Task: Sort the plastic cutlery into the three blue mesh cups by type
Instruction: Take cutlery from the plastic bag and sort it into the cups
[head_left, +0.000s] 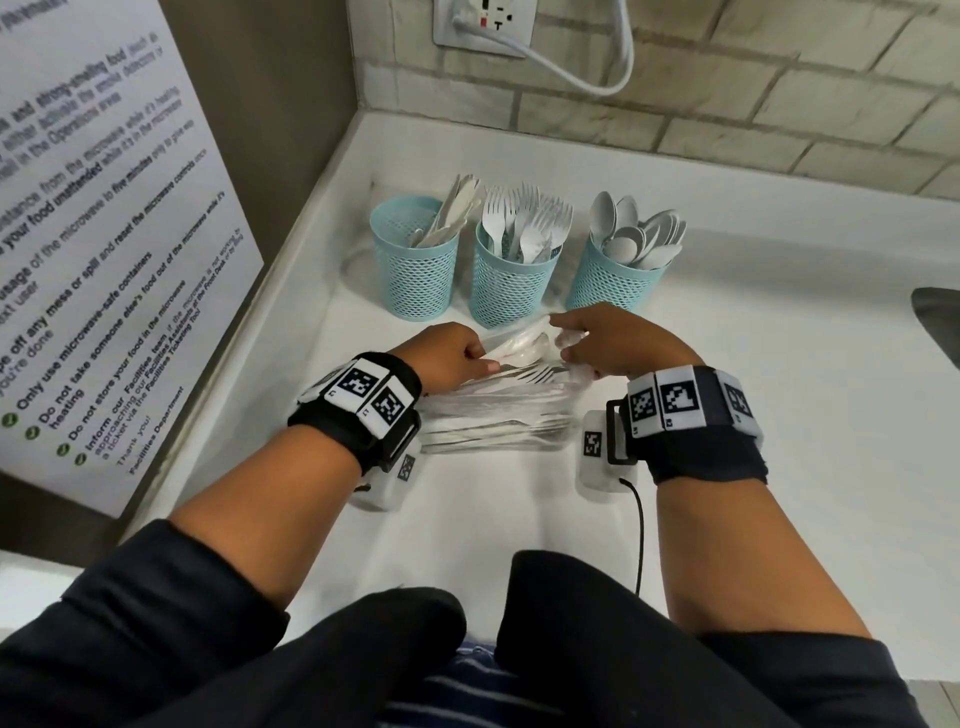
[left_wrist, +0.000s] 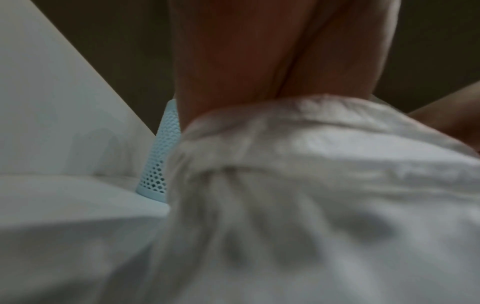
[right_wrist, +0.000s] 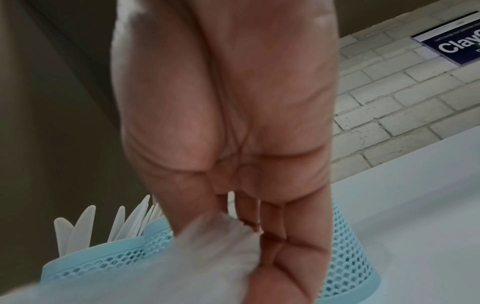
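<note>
Three blue mesh cups stand in a row on the white counter: the left cup (head_left: 414, 257) holds knives, the middle cup (head_left: 511, 270) forks, the right cup (head_left: 615, 270) spoons. In front of them lies a clear plastic bag (head_left: 498, 410) of white cutlery. My left hand (head_left: 457, 358) grips the bag's left side and my right hand (head_left: 587, 338) pinches its right side at the top. The right wrist view shows the fingers (right_wrist: 275, 236) pinched on the plastic film (right_wrist: 207, 257). The left wrist view shows the bag (left_wrist: 311, 195) blurred under the hand.
A notice board (head_left: 104, 234) leans along the left wall. A socket with a white cable (head_left: 571, 67) sits on the tiled back wall. A dark sink edge (head_left: 940, 317) shows at far right. Bare counter (head_left: 779, 415) lies to the right of the bag.
</note>
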